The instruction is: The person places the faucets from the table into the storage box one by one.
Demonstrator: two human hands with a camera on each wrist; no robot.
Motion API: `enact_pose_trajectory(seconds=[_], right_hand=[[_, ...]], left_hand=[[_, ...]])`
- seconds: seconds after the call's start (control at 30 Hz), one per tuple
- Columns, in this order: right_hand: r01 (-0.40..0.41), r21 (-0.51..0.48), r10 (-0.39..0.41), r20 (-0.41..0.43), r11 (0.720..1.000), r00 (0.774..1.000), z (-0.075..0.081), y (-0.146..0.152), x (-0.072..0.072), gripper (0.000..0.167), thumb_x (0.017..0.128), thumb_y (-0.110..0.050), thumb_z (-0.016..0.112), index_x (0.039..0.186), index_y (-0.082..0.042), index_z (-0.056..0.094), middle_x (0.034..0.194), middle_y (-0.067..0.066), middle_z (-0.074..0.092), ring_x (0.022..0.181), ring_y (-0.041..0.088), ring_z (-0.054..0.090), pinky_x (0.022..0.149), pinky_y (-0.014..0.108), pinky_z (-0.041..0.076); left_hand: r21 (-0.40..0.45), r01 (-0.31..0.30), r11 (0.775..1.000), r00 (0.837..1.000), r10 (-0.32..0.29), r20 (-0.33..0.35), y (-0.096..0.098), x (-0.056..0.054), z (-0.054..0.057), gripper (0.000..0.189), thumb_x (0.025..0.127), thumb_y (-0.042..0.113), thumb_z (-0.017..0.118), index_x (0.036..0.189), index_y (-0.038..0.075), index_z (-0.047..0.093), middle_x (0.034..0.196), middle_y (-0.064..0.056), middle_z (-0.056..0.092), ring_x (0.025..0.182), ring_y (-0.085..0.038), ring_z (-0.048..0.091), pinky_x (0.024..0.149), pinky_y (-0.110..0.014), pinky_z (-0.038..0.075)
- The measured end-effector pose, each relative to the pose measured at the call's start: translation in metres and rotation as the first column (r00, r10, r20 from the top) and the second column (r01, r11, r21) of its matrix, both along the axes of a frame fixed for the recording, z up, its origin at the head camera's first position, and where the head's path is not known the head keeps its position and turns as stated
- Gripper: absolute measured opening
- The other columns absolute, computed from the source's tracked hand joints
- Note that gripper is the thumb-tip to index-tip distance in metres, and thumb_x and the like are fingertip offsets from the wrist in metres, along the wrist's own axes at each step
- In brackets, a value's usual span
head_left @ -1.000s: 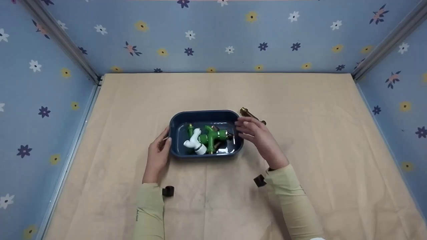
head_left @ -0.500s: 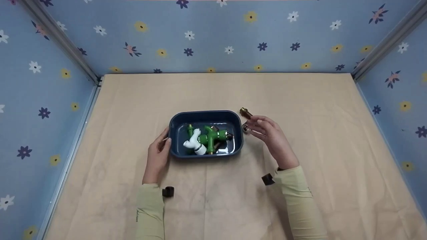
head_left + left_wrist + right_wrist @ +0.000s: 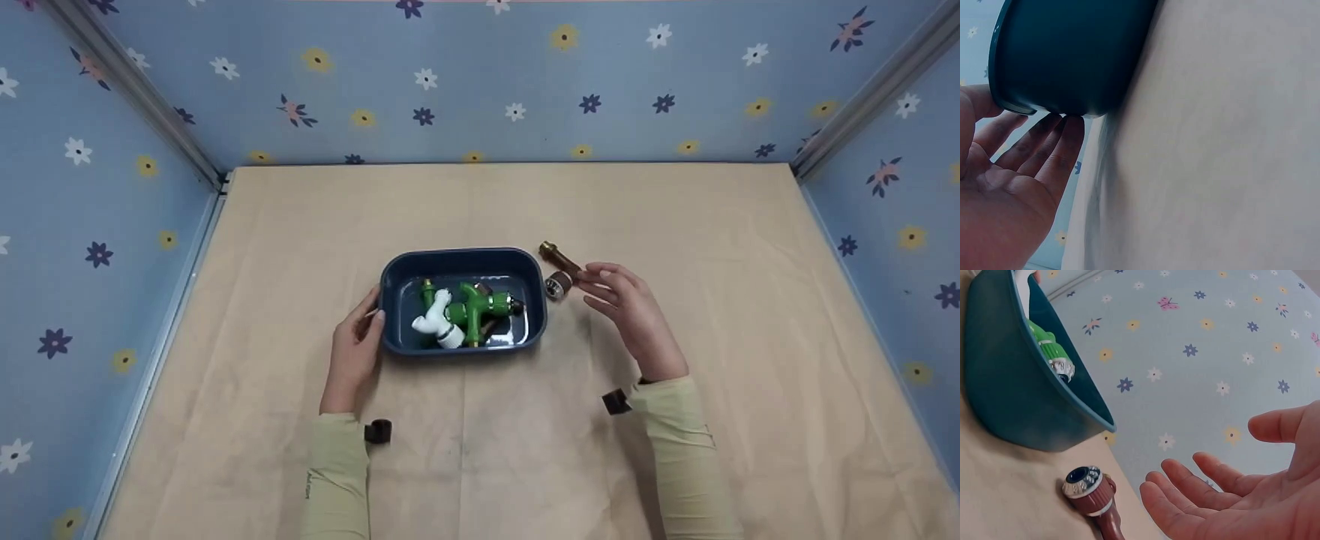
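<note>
A dark blue plastic tub [image 3: 463,353] stands in the middle of the table. Inside lie a white tap [image 3: 436,321] and a bulky green tap [image 3: 474,311], with further pieces partly hidden beneath them. My left hand [image 3: 354,352] touches the tub's left end; in the left wrist view its extended fingertips [image 3: 1075,126] meet the outer wall. Right of the tub, a brown tap [image 3: 559,259] with a brass threaded end and a chrome-trimmed head lies on the table. Beside it is my right hand [image 3: 630,319], fingers spread and holding nothing; the right wrist view shows them apart from the brown tap's head [image 3: 1088,492].
A beige cloth [image 3: 465,206] covers the table. Blue flower-patterned panels [image 3: 480,82] enclose it at the back and both sides, with grey metal posts at the back corners. A small black piece hangs at each wrist.
My right hand has drawn back rightward from the tub's right end, past the brown tap, uncovering the tap's head. The left hand and the tub have stayed where they were.
</note>
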State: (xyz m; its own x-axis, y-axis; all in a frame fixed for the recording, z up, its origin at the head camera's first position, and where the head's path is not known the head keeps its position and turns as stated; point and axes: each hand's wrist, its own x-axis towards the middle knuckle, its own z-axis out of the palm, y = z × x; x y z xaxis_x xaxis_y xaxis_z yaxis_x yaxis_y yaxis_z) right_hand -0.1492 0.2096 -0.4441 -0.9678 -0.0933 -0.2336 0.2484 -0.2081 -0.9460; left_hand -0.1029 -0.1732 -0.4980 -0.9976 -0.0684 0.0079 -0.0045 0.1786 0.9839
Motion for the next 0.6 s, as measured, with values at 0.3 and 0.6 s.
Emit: enact_pose_trajectory(seconds=[0.3,0.6], right_hand=[[0.049,0.072,-0.052,0.029,0.996,0.998,-0.010,0.015,-0.002,0.040,0.102,-0.013,0.037,0.132,0.012,0.041,0.133,0.031,0.046,0.119,0.034,0.051,0.106,0.049,0.035],[0.060,0.089,-0.066,0.068,0.994,0.995,-0.018,0.026,-0.007,0.043,0.103,-0.015,0.036,0.136,0.013,0.035,0.138,0.033,0.039,0.127,0.041,0.041,0.107,0.046,0.034]], left_hand=[[0.000,-0.010,1.000,1.000,0.010,0.006,0.000,0.000,-0.002,0.045,0.101,0.008,0.047,0.145,0.002,0.039,0.147,-0.009,0.040,0.127,-0.021,0.045,0.106,-0.032,0.036],[-0.004,-0.006,1.000,1.000,0.006,0.015,0.000,0.000,-0.001,0.045,0.101,0.008,0.047,0.145,0.003,0.039,0.147,-0.009,0.040,0.127,-0.021,0.045,0.106,-0.032,0.036]])
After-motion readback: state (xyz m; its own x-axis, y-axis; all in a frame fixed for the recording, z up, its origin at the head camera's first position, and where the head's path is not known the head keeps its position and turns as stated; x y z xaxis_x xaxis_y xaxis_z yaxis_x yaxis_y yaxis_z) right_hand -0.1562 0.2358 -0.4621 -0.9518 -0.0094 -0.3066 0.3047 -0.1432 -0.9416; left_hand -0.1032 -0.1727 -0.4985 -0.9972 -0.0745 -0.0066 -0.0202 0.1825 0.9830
